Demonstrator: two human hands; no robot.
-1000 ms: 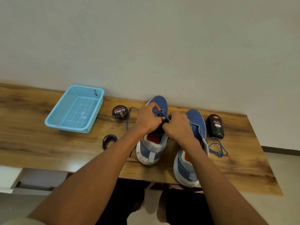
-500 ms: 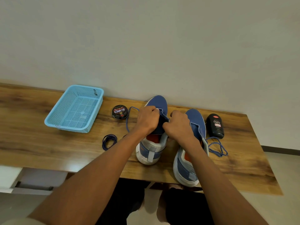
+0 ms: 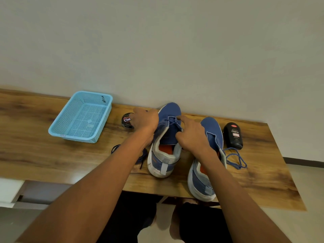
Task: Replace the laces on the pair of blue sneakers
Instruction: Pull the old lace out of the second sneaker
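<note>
Fingers (image 3: 182,118) of both hands look busy picking at the blue lace (image 3: 171,120) on the left blue fabric sneaker (image 3: 166,137), though the actual grip's hidden. Looks like the unlacing step; next, tug it free of the eyelets.

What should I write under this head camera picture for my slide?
Two hands work the lace on the left blue sneaker.

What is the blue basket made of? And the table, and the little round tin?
The blue basket looks like moulded plastic: its walls and floor are an even grid of small holes, with a smooth rim. The table shows brown wood grain under a slight sheen; it may be real wood or a printed laminate. The round tin, partly behind the left hand, looks like glossy black metal, though that is uncertain.
</note>
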